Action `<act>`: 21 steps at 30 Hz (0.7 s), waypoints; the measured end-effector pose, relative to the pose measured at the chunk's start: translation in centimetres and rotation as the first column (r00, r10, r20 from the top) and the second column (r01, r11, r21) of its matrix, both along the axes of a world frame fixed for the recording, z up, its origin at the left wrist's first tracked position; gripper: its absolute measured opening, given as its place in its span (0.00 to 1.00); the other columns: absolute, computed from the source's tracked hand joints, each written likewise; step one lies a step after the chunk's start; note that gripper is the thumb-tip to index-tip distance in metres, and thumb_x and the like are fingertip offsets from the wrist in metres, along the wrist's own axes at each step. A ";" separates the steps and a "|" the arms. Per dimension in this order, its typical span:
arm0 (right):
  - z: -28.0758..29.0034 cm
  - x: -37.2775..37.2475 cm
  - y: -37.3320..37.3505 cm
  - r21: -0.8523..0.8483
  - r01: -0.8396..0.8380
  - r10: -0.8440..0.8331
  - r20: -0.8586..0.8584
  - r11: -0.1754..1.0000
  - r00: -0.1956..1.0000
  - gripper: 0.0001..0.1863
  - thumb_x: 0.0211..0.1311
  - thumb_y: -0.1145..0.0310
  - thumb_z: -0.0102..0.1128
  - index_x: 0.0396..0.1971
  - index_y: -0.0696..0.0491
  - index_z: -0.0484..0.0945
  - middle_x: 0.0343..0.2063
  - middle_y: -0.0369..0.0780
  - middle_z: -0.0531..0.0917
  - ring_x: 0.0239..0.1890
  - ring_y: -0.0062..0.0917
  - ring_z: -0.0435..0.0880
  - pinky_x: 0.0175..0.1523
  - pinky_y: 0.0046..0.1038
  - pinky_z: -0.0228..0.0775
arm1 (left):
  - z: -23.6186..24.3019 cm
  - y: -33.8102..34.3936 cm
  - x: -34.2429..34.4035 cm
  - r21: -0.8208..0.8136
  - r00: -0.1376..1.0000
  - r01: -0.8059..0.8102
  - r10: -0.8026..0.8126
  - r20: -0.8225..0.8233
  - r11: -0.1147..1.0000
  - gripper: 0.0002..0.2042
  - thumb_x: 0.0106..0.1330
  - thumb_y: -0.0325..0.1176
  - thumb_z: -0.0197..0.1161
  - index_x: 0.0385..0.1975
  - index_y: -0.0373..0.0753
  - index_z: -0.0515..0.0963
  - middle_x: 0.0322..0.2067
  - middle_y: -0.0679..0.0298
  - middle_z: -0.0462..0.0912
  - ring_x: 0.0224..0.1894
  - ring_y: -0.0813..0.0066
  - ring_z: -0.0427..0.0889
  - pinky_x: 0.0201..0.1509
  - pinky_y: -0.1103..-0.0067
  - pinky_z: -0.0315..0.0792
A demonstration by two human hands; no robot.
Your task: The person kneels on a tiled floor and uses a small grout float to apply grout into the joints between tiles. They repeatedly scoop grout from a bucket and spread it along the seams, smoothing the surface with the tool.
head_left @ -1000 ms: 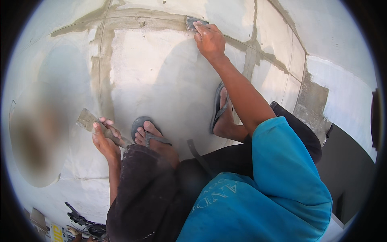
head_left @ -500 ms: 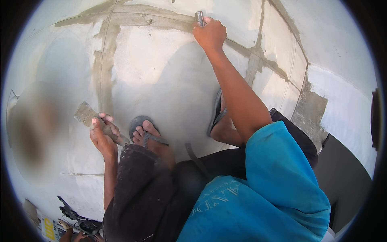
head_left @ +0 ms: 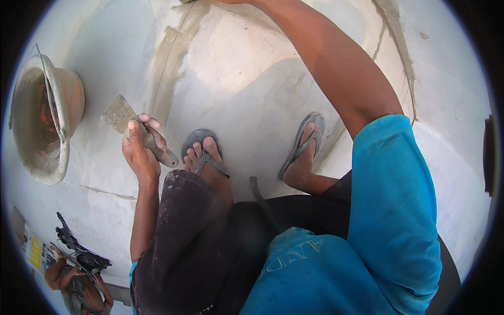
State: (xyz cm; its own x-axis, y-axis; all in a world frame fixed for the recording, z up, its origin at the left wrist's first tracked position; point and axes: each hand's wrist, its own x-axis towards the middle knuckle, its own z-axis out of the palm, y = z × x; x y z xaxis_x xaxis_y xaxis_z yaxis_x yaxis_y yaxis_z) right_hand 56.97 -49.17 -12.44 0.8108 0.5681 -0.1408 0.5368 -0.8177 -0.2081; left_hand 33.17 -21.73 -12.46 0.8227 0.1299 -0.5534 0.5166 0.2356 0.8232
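Observation:
My left hand (head_left: 144,147) is closed around the handle of a putty knife (head_left: 119,113), its broad blade crusted with dried grey filler. It is held above the floor, beside my left foot. My right arm (head_left: 336,58) stretches forward and leftward, and my right hand (head_left: 233,1) is mostly cut off by the top edge. Just past it shows a sliver of a grey tool (head_left: 186,1); its kind is not visible. The pale floor (head_left: 231,100) beneath has a seam smeared with grey-brown filler (head_left: 167,65).
A filler-caked bucket (head_left: 73,94) with a wire handle is at the left. My sandalled feet (head_left: 207,152) stand on the floor. At the lower left are another person (head_left: 79,283), a black object (head_left: 84,252) and a yellow-and-white panel (head_left: 37,254).
My right hand has moved forward and left, mostly out of the picture. The view has shifted, and the bucket, a blur before, is now sharp. The left hand keeps the putty knife.

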 end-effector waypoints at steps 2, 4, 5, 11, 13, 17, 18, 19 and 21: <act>0.8 -1.3 -2.9 0.017 -0.171 0.171 -0.065 0.985 0.983 0.13 0.57 0.81 0.53 0.37 0.50 0.84 0.41 0.41 0.83 0.50 0.33 0.78 0.56 0.32 0.69 | 0.0 0.2 -0.1 0.012 0.999 -0.032 0.032 -0.007 0.999 0.18 0.74 0.45 0.45 0.41 0.34 0.71 0.29 0.60 0.75 0.16 0.79 0.68 0.20 0.81 0.64; -0.6 -3.5 -6.6 0.071 -0.241 0.241 0.007 0.968 0.971 0.14 0.53 0.81 0.56 0.36 0.50 0.84 0.40 0.38 0.84 0.47 0.31 0.80 0.52 0.31 0.73 | 0.3 0.3 -0.5 0.053 0.998 -0.066 0.067 -0.016 0.996 0.18 0.74 0.45 0.44 0.41 0.34 0.71 0.29 0.60 0.75 0.16 0.79 0.68 0.20 0.81 0.65; -1.6 -4.5 -8.3 0.062 -0.247 0.241 0.100 0.967 0.965 0.13 0.50 0.80 0.59 0.35 0.48 0.84 0.37 0.34 0.85 0.43 0.30 0.83 0.48 0.30 0.76 | 0.4 0.5 -0.6 0.069 0.997 -0.080 0.081 -0.017 0.994 0.18 0.74 0.45 0.44 0.41 0.34 0.71 0.29 0.60 0.75 0.16 0.79 0.68 0.20 0.81 0.65; 1.3 -12.4 -17.4 -0.233 0.043 -0.064 -0.085 0.972 0.994 0.22 0.53 0.83 0.54 0.43 0.42 0.82 0.44 0.28 0.83 0.51 0.26 0.77 0.55 0.29 0.73 | -0.2 0.3 -0.5 0.040 0.999 -0.029 0.031 -0.041 0.999 0.18 0.74 0.45 0.45 0.41 0.34 0.71 0.29 0.60 0.75 0.16 0.80 0.68 0.19 0.81 0.64; 0.5 -11.5 -16.7 -0.264 0.113 -0.124 -0.023 0.958 0.992 0.23 0.51 0.84 0.52 0.43 0.41 0.82 0.42 0.26 0.84 0.49 0.25 0.77 0.52 0.29 0.74 | -0.8 0.4 -0.5 0.017 0.999 0.002 -0.001 -0.038 1.000 0.18 0.74 0.44 0.45 0.41 0.33 0.72 0.29 0.59 0.77 0.16 0.80 0.68 0.19 0.81 0.65; -1.2 -2.3 -10.6 -0.067 0.166 -0.154 0.161 0.984 0.975 0.15 0.54 0.83 0.52 0.36 0.50 0.84 0.41 0.40 0.84 0.50 0.31 0.78 0.56 0.33 0.70 | -0.5 0.0 0.0 0.033 0.998 0.041 -0.039 -0.050 0.999 0.18 0.74 0.45 0.46 0.41 0.33 0.72 0.29 0.59 0.77 0.16 0.80 0.69 0.19 0.81 0.66; -1.2 -2.5 -10.6 -0.047 0.159 -0.152 0.130 0.986 0.980 0.15 0.54 0.83 0.52 0.36 0.50 0.84 0.41 0.40 0.84 0.50 0.31 0.78 0.56 0.33 0.70 | -0.4 0.0 0.0 0.043 0.999 0.035 -0.033 -0.042 0.998 0.18 0.74 0.45 0.46 0.41 0.33 0.72 0.29 0.59 0.77 0.16 0.80 0.68 0.19 0.81 0.66; -1.1 -2.9 -10.9 -0.029 0.156 -0.152 0.099 0.987 0.983 0.15 0.54 0.82 0.52 0.35 0.50 0.84 0.41 0.41 0.84 0.50 0.31 0.78 0.55 0.33 0.70 | -0.3 0.0 -0.1 0.050 0.999 0.031 -0.029 -0.033 0.998 0.18 0.74 0.45 0.46 0.41 0.33 0.72 0.29 0.59 0.77 0.16 0.80 0.68 0.19 0.81 0.66; -0.7 -4.0 -12.0 -0.033 0.130 -0.128 0.076 0.991 0.989 0.17 0.56 0.82 0.52 0.40 0.48 0.82 0.42 0.38 0.83 0.48 0.30 0.79 0.53 0.32 0.72 | 0.0 0.1 0.0 0.066 1.000 0.024 -0.023 -0.019 0.998 0.18 0.74 0.45 0.46 0.41 0.33 0.72 0.29 0.59 0.77 0.16 0.79 0.68 0.19 0.81 0.66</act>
State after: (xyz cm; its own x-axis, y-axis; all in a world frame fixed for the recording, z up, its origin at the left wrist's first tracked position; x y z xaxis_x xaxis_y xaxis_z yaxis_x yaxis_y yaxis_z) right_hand 52.96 -61.13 -13.19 0.8859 0.4535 -0.0979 0.4390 -0.8876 -0.1395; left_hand 33.18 -21.65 -12.50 0.8159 0.1476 -0.5590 0.5361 0.1689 0.8271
